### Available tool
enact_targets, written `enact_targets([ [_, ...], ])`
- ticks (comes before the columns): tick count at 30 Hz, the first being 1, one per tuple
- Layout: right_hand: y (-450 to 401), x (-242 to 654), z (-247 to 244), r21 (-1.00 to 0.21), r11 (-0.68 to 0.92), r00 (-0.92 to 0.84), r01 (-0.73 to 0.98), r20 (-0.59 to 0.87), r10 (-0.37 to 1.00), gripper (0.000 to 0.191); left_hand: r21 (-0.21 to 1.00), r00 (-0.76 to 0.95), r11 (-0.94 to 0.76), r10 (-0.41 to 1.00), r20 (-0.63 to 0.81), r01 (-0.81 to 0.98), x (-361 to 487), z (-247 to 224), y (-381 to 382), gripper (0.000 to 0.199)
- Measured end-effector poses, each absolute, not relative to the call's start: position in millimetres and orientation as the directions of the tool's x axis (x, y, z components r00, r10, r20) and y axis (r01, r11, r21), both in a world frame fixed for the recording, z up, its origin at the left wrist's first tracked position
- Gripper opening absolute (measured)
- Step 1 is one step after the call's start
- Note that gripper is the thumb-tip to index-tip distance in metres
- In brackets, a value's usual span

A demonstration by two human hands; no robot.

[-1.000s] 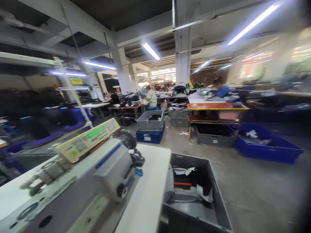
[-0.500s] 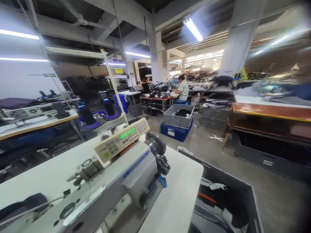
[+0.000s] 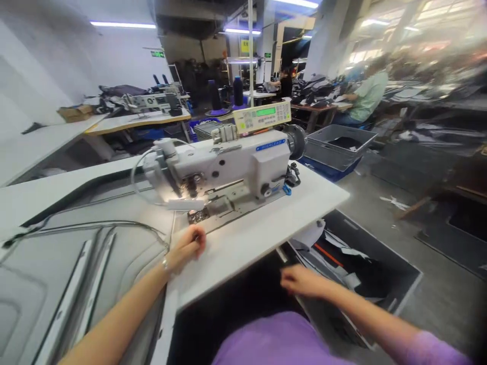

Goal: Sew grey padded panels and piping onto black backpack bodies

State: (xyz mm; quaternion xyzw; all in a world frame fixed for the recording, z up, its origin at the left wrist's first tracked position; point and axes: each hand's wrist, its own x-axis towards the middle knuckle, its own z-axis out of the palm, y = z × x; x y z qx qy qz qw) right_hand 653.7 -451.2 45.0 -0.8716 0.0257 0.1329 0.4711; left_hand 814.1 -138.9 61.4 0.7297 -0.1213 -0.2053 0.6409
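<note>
My left hand is over the white table edge, just in front of the sewing machine's needle area, its fingers curled round something small and dark that I cannot make out. My right hand hangs past the table's front edge, beside the grey bin; its fingers are curled in and whatever they may hold is hidden. The white sewing machine stands on the table, its lamp lit near the needle. Grey padded panels with dark edging lie left of my left hand.
A grey bin with dark and pale fabric pieces stands at the right below the table. Beyond the machine are a grey crate on a blue one and a seated person. Another machine stands back left.
The view has swung left and down. Both my hands, my purple clothing, the needle end and the grey panels have come into sight.
</note>
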Motion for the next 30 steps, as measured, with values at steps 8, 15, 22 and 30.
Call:
enact_targets([
  [8,-293,745,79,-0.989,0.134,0.96,-0.067,-0.027,0.278,0.08,0.976,0.854,0.191,-0.52,0.009,0.106,797,63,-117,0.043],
  [15,-262,731,60,-0.944,0.167,0.91,-0.284,-0.21,0.357,0.043,0.952,0.916,0.3,-0.395,0.063,0.064,802,63,-112,0.041],
  [22,-291,736,92,-0.968,0.238,0.996,0.08,0.069,-0.055,0.033,0.9,0.921,0.383,-0.387,-0.047,0.207,805,67,-107,0.049],
  [30,-270,784,103,-0.987,-0.096,0.991,0.132,0.132,0.006,0.031,0.872,0.954,0.445,-0.289,-0.073,0.202,809,67,-105,0.053],
])
